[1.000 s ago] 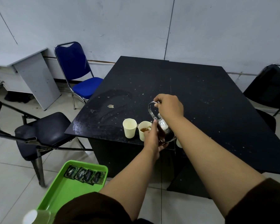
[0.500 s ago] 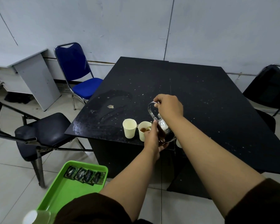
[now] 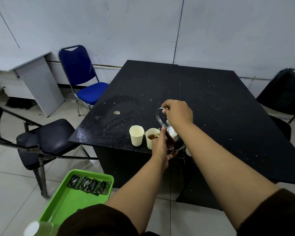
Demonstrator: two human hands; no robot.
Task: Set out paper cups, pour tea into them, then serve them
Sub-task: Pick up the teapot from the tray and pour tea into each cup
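Fingers [image 3: 165,106] hooking teapot [image 3: 173,139] handle, cups [image 3: 136,137] at table [image 3: 211,103] edge

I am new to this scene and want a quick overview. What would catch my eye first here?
First, the two hands at the near edge of the black table: the right hand tilts a shiny teapot by its handle, the left hand steadies it, and tea fills a paper cup. An empty cup stands just left. A bright green tray lies low in view.
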